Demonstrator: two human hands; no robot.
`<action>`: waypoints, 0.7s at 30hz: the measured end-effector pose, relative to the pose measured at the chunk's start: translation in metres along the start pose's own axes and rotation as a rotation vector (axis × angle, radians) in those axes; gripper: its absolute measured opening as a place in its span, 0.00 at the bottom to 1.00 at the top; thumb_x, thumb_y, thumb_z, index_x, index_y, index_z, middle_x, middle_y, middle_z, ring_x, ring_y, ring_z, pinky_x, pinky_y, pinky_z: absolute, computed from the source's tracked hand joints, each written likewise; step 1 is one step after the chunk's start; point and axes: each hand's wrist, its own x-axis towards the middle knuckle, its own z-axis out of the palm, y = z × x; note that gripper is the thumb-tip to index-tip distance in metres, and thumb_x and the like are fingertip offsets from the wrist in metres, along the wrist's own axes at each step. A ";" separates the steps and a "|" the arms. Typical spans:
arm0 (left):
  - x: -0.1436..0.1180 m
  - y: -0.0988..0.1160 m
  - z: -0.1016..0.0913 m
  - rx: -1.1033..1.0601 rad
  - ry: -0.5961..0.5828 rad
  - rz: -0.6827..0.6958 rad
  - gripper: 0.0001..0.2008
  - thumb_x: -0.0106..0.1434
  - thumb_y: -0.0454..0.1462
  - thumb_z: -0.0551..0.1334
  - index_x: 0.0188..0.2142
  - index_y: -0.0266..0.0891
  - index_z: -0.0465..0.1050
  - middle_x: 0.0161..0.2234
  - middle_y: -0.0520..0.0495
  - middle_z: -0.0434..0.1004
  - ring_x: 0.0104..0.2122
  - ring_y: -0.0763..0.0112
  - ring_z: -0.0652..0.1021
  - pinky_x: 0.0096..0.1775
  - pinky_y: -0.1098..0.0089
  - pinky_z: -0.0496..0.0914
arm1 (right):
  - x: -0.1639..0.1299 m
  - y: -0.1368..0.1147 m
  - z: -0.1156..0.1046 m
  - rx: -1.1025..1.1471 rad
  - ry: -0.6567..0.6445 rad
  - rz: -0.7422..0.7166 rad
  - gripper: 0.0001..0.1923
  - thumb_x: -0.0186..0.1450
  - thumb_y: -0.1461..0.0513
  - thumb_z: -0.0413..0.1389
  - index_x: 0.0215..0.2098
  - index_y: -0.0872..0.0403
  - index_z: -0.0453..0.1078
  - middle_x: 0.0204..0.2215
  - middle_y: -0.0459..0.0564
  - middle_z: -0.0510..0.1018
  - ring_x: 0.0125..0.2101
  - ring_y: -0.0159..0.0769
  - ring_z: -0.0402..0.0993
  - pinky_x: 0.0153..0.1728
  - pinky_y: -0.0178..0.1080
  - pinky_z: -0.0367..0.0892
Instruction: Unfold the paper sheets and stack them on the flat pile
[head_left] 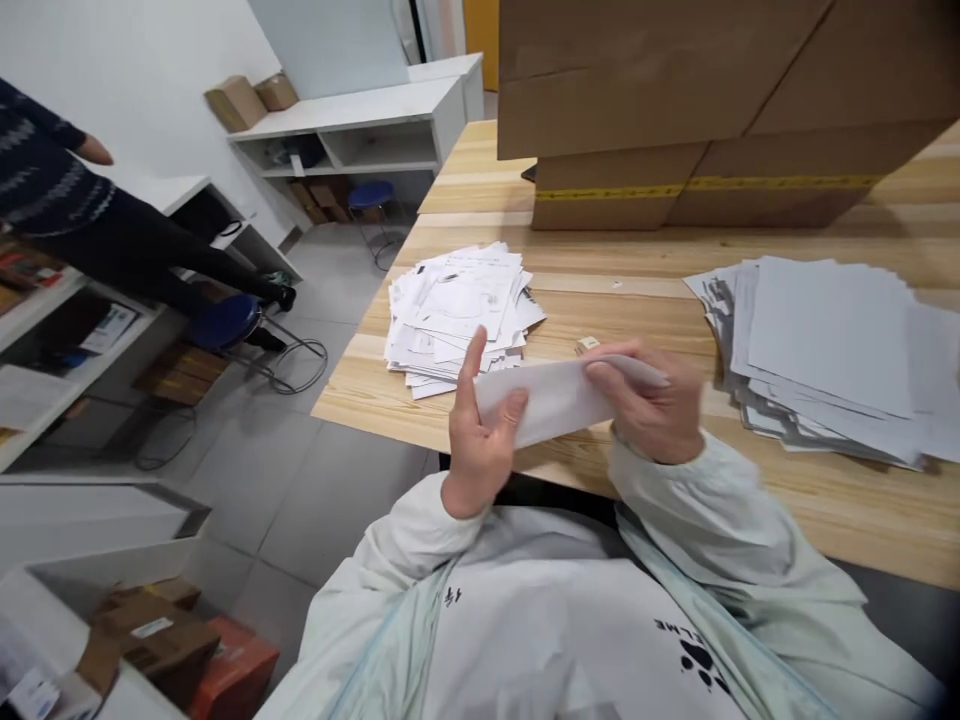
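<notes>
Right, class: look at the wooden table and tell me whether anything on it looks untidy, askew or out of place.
Both paper piles are ragged. The printed stack on the left and the blank stack on the right are fanned out, edges not squared. Between them the hands, left hand and right hand, hold a folded sheet. A small block lies loose behind it.

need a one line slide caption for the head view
Both hands, left hand and right hand, hold a folded white paper over a wooden table between two paper stacks.
</notes>
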 end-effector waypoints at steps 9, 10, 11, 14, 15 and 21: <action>-0.031 0.012 0.055 -0.418 -0.978 -0.575 0.17 0.67 0.44 0.60 0.51 0.40 0.79 0.42 0.42 0.81 0.34 0.69 0.78 0.40 0.69 0.74 | -0.035 -0.005 -0.118 -0.407 -0.173 0.495 0.14 0.60 0.48 0.63 0.32 0.49 0.78 0.27 0.47 0.81 0.23 0.33 0.72 0.21 0.35 0.64; -0.032 0.009 0.062 -0.496 -1.030 -0.744 0.17 0.65 0.43 0.62 0.49 0.38 0.79 0.39 0.43 0.81 0.32 0.72 0.77 0.38 0.70 0.74 | -0.041 0.005 -0.126 -0.374 -0.229 0.632 0.17 0.59 0.46 0.63 0.34 0.50 0.78 0.29 0.49 0.81 0.25 0.33 0.72 0.22 0.35 0.64; -0.033 0.006 0.069 -0.558 -1.030 -0.882 0.16 0.63 0.42 0.64 0.47 0.37 0.79 0.35 0.45 0.79 0.29 0.74 0.76 0.36 0.71 0.74 | -0.047 0.015 -0.133 -0.317 -0.264 0.755 0.21 0.57 0.44 0.63 0.38 0.51 0.77 0.31 0.50 0.81 0.25 0.34 0.72 0.23 0.35 0.65; -0.035 -0.007 0.084 -0.585 -0.841 -1.054 0.11 0.58 0.35 0.68 0.42 0.33 0.78 0.28 0.50 0.75 0.25 0.78 0.74 0.31 0.75 0.72 | -0.056 0.042 -0.142 -0.060 -0.292 0.991 0.31 0.54 0.43 0.64 0.48 0.53 0.70 0.31 0.50 0.80 0.26 0.34 0.72 0.25 0.37 0.67; -0.034 -0.010 0.088 -0.558 -0.774 -1.061 0.10 0.58 0.32 0.67 0.40 0.33 0.77 0.26 0.52 0.74 0.24 0.79 0.73 0.30 0.76 0.72 | -0.056 0.050 -0.142 -0.001 -0.290 1.013 0.33 0.52 0.44 0.65 0.48 0.53 0.69 0.30 0.49 0.79 0.26 0.34 0.72 0.26 0.38 0.68; -0.016 -0.017 0.097 -0.453 -0.656 -1.115 0.09 0.60 0.24 0.59 0.39 0.32 0.74 0.26 0.51 0.75 0.23 0.77 0.76 0.31 0.71 0.75 | -0.027 0.090 -0.133 -0.124 -0.236 0.789 0.21 0.51 0.51 0.63 0.38 0.53 0.69 0.28 0.47 0.78 0.29 0.36 0.73 0.31 0.38 0.69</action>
